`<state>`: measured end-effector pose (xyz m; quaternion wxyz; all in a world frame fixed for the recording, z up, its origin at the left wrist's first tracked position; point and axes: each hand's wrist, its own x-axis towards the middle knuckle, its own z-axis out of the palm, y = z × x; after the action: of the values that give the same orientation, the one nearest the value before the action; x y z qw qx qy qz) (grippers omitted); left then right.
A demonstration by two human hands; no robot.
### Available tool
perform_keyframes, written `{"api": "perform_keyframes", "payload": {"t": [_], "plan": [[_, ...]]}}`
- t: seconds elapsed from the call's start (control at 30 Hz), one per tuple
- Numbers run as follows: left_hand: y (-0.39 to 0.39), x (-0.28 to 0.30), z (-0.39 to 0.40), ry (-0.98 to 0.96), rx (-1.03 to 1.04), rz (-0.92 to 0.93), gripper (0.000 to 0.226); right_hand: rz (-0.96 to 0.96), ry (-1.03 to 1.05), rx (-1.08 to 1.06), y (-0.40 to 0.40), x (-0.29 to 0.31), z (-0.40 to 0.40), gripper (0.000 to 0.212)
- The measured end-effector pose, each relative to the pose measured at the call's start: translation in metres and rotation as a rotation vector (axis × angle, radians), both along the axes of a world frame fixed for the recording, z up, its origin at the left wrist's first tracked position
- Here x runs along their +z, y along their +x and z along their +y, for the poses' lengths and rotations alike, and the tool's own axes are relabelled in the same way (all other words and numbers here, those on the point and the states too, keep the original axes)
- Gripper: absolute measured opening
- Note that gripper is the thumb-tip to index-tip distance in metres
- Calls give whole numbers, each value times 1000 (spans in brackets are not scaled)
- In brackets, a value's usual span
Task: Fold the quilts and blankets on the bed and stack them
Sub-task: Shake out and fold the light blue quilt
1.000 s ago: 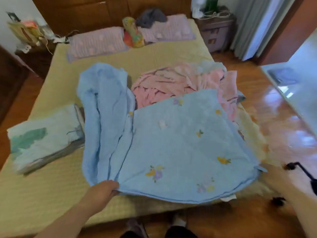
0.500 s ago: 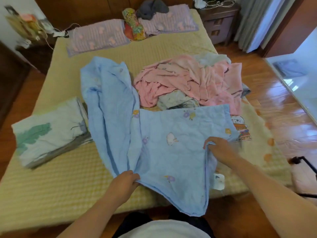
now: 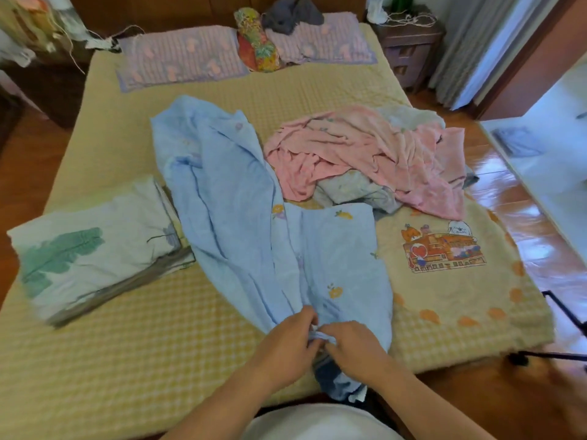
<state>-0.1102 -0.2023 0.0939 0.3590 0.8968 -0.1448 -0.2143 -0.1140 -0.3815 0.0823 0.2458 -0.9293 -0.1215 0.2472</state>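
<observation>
A light blue quilt (image 3: 241,223) with small flower prints lies rumpled down the middle of the bed (image 3: 158,338). My left hand (image 3: 286,341) and my right hand (image 3: 352,347) meet at its near edge, both pinching bunched blue fabric by the foot of the bed. A folded white quilt (image 3: 92,252) with a green leaf print rests on the left. A pink blanket (image 3: 374,154) is heaped on the right over a pale crumpled cloth (image 3: 355,192). A yellow blanket (image 3: 451,281) with a cartoon picture lies flat at the right.
Two purple pillows (image 3: 181,58) and a floral cushion (image 3: 257,42) sit at the head of the bed, with a grey cloth (image 3: 292,12) on them. A nightstand (image 3: 409,36) stands at the back right. Shiny wooden floor (image 3: 524,223) runs along the right side.
My right hand came in from the right edge of the blue quilt to meet my left hand. The spread blue panel has gathered narrower, uncovering the yellow cartoon blanket.
</observation>
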Motion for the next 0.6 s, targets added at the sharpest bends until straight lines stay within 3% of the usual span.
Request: {"api": "perform_keyframes", "payload": {"t": [0.17,0.3,0.47,0.6], "plan": [[41,-15,65,130,-290,3,47,-173,-114,-71,0,20,-1,38],[88,-35,119,267,-372,-46,50,-262,-50,-247,-6,52,-9,41],[126,-23,113,65,-213,-312,42,-469,-18,-351,9,110,-21,39],[151,-1,108,-10,-133,-385,27,-562,-21,-501,28,169,-38,36]]}}
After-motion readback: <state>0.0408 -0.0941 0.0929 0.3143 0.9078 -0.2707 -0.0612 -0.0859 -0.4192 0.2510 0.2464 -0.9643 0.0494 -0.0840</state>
